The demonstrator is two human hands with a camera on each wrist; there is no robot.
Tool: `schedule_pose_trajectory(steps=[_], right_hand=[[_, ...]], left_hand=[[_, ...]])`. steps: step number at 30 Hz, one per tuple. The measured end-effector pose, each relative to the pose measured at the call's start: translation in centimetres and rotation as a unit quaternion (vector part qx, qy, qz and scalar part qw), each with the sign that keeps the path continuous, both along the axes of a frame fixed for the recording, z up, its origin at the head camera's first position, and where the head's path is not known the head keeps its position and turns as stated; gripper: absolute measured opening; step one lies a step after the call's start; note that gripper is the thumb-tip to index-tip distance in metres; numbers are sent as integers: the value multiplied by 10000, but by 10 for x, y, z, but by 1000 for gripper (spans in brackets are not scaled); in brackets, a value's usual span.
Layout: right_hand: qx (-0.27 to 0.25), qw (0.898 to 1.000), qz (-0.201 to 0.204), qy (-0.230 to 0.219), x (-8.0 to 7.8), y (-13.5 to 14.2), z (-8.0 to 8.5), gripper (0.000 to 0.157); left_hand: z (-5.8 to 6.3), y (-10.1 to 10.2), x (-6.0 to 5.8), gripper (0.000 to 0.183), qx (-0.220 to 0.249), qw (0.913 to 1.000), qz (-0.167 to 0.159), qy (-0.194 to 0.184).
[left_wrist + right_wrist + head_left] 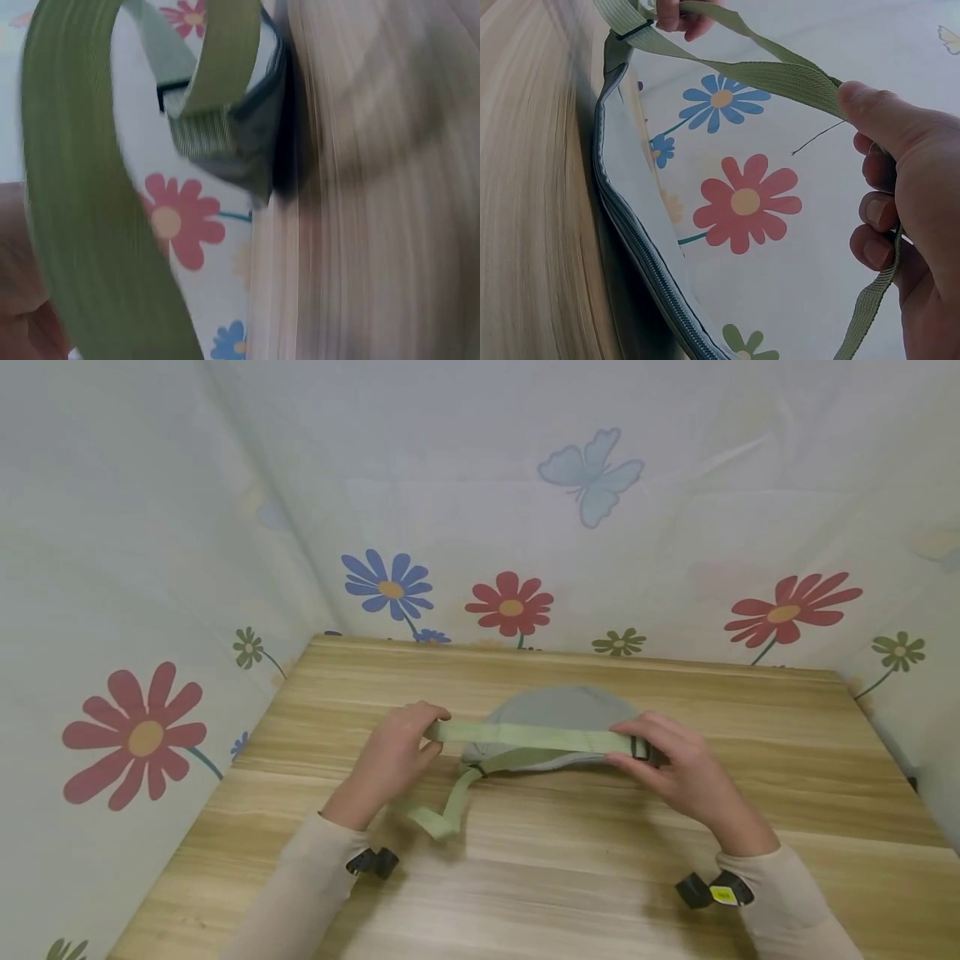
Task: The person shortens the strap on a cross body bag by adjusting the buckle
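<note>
A grey-green zippered bag lies on the wooden table with a light green webbing strap stretched above its near side. My left hand pinches the strap left of the bag. At the other side, my right hand grips it beside a black slider. A loose strap length hangs below my left hand. The right wrist view shows the bag's zipper and my right hand curled round the webbing. In the left wrist view, the strap loops close to the camera, and little of my left hand shows.
The wooden table extends around the bag. White sheeting printed with flowers and a butterfly stands behind the table and along both sides. A black device sits at each wrist.
</note>
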State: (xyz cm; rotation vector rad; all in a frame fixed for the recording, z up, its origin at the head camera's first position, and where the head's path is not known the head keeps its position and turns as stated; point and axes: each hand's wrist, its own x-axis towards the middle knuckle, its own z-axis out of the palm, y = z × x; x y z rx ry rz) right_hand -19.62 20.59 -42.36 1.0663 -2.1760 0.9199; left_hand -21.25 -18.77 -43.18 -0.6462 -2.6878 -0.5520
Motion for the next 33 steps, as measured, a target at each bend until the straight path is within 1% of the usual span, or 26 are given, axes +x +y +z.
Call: schedule_pose_trajectory(steps=[2, 4, 8, 10, 12, 14, 16, 17, 19, 21, 22, 23, 26, 29, 31, 33], right_hand=[[-36, 10000, 19, 7, 0, 0, 0, 44], [-55, 10000, 8, 31, 1, 0, 1, 45], [-100, 9999, 0, 21, 1, 0, 1, 47], [-111, 9999, 3, 15, 1, 0, 1, 47], [-116, 9999, 11, 21, 1, 0, 1, 46], [-128, 9999, 3, 30, 0, 0, 1, 46], [-123, 9999, -27, 44, -1, 1, 0, 47], [-119, 9999, -53, 45, -1, 1, 0, 48], [-110, 9999, -101, 44, -2, 3, -1, 49], [-101, 9999, -136, 33, -3, 4, -1, 50], [-96, 9998, -165, 43, -3, 5, -1, 50], [-94, 9998, -183, 50, -4, 6, -1, 51], [-115, 9997, -205, 53, -5, 9, -1, 52], [-138, 9996, -222, 51, -6, 11, -1, 52], [-142, 9996, -257, 33, -7, 13, -1, 52], [-139, 9994, -317, 62, -7, 14, 0, 53]], left_hand=[[-1, -7, 0, 34, 26, 9997, 227, 121], [-2, -12, 1, 31, 0, 9982, 561, 189], [0, -18, 3, 33, 11, 9917, 1282, 97], [3, -19, 5, 34, 194, 9891, 1457, -11], [6, -20, 6, 34, 629, 9872, 1450, -216], [10, -20, 6, 28, 1197, 9835, 1246, -542], [13, -21, 6, 22, 1847, 9734, 914, -1004], [14, -21, 6, 19, 2156, 9655, 744, -1255], [17, -22, 7, 12, 2694, 9468, 347, -1725], [19, -23, 7, 4, 3147, 9268, -37, -2050], [20, -24, 8, 3, 3310, 9195, -240, -2108], [21, -25, 9, 9, 3488, 9116, -459, -2125], [24, -27, 11, 38, 4006, 8871, -1070, -2027], [25, -29, 12, 63, 4356, 8674, -1554, -1837], [27, -32, 12, 70, 4497, 8566, -1786, -1790], [30, -35, 13, 70, 4555, 8473, -2023, -1833]])
